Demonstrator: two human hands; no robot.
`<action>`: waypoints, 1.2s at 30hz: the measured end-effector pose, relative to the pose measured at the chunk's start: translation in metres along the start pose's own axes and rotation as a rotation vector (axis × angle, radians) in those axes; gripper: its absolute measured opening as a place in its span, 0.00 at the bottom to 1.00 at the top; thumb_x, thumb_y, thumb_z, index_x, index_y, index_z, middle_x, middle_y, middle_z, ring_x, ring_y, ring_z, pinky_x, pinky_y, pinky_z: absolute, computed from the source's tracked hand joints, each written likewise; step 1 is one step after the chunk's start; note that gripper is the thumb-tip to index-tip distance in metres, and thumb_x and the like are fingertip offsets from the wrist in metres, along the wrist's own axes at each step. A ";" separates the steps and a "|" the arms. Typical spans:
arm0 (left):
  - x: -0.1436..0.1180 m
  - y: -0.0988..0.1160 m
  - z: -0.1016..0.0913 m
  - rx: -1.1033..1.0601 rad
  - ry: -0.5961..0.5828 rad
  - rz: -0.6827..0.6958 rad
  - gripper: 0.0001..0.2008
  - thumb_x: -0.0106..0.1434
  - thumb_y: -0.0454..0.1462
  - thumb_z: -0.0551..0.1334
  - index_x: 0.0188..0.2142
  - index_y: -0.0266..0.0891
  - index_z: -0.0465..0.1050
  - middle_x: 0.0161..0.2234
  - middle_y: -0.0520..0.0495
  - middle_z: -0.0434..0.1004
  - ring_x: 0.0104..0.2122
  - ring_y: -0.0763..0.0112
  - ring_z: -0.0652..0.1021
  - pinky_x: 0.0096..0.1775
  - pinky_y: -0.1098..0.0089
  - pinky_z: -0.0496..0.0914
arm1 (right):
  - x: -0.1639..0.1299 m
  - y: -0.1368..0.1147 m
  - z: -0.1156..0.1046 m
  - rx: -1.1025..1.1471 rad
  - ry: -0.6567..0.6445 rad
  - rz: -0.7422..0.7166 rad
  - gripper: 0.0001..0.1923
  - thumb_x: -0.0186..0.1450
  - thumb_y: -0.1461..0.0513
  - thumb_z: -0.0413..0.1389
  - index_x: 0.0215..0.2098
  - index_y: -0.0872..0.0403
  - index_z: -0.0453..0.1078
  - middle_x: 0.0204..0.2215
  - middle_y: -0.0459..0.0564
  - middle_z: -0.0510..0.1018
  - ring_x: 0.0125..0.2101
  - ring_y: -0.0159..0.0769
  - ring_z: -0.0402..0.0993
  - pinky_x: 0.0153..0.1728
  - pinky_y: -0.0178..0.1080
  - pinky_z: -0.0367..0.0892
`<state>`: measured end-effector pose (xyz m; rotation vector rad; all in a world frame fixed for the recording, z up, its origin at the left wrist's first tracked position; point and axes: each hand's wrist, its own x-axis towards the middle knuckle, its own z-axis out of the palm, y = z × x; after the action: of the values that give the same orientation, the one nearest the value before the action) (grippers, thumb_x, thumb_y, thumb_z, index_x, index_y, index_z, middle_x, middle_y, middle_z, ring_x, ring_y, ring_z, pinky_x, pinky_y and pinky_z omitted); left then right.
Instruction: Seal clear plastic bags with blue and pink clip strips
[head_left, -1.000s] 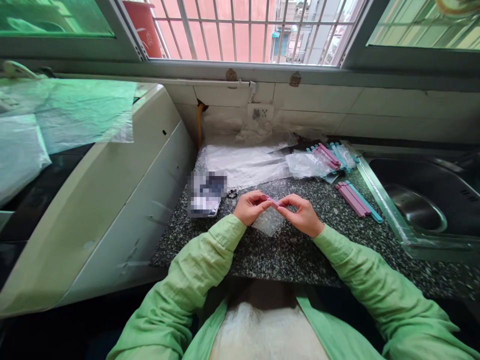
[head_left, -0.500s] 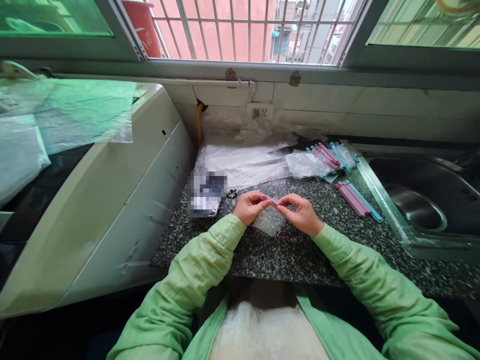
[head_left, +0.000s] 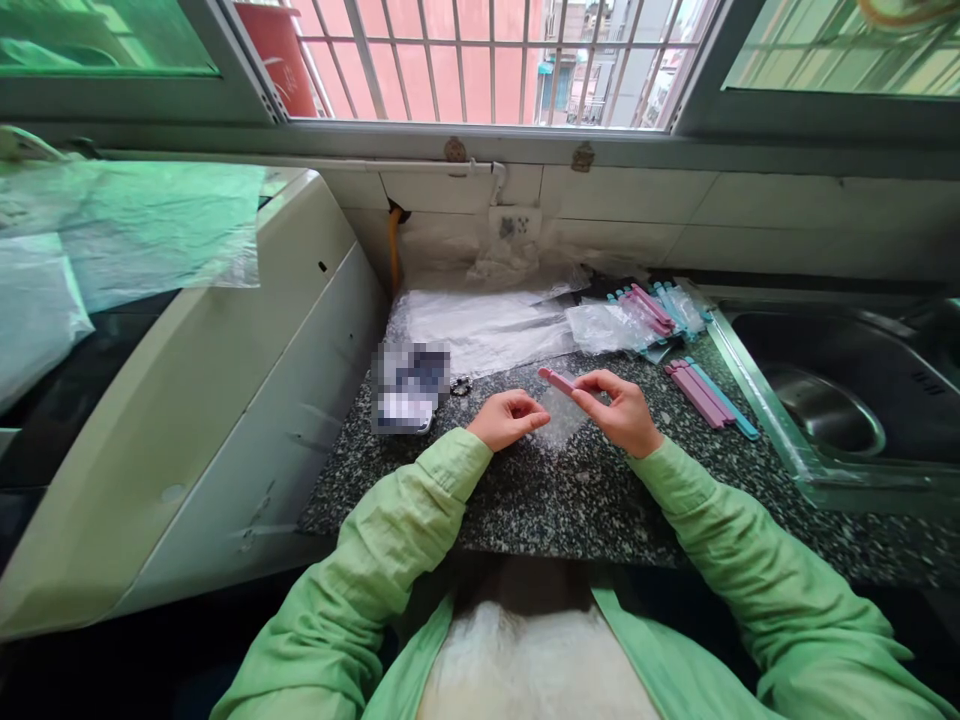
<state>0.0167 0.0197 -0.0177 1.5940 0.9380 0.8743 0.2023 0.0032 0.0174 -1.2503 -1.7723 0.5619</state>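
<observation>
My right hand pinches one end of a pink sealing clip and holds it just above the speckled counter. A small clear plastic bag hangs from the clip, between my two hands. My left hand is off the clip. Its fingers are curled, thumb against forefinger, with the tips right beside the bag's left edge. Nothing shows inside that hand. Both arms wear light green sleeves.
Loose pink and blue clips lie right of my right hand, beside a steel sink. Clipped small bags and clear plastic sheets lie at the back. A phone rests to the left, by a white appliance.
My left hand has let go of the pink clip and dropped slightly. My right hand has lifted the clip and bag up and to the right.
</observation>
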 end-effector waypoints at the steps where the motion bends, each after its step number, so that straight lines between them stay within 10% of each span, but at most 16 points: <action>1: 0.000 0.000 0.000 0.022 -0.014 0.004 0.18 0.47 0.48 0.64 0.20 0.33 0.71 0.19 0.53 0.62 0.20 0.78 0.63 0.24 0.73 0.57 | 0.001 0.001 -0.001 0.000 0.014 0.006 0.07 0.57 0.58 0.55 0.28 0.55 0.69 0.25 0.47 0.73 0.27 0.32 0.68 0.31 0.36 0.65; 23: -0.002 0.001 -0.001 0.164 -0.078 0.097 0.17 0.51 0.47 0.61 0.17 0.35 0.70 0.17 0.54 0.59 0.19 0.79 0.61 0.23 0.74 0.56 | 0.002 0.003 -0.005 -0.032 -0.004 0.031 0.08 0.57 0.58 0.54 0.27 0.55 0.68 0.25 0.47 0.72 0.27 0.31 0.67 0.30 0.36 0.63; 29: -0.003 0.006 -0.003 0.023 0.063 0.040 0.19 0.45 0.47 0.65 0.30 0.34 0.73 0.19 0.55 0.61 0.20 0.78 0.61 0.24 0.74 0.56 | -0.002 -0.004 -0.001 0.005 -0.234 -0.009 0.10 0.56 0.57 0.54 0.26 0.56 0.68 0.23 0.46 0.72 0.25 0.29 0.65 0.27 0.33 0.62; 36: -0.001 0.015 -0.005 -0.209 0.187 0.032 0.19 0.41 0.50 0.66 0.19 0.34 0.70 0.16 0.55 0.60 0.19 0.81 0.61 0.23 0.74 0.56 | -0.002 -0.003 0.005 0.060 -0.295 0.062 0.15 0.55 0.52 0.55 0.30 0.56 0.69 0.23 0.46 0.72 0.22 0.28 0.63 0.24 0.32 0.60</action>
<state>0.0137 0.0190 -0.0024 1.3694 0.9198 1.1210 0.1974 0.0012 0.0164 -1.2325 -1.9461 0.8653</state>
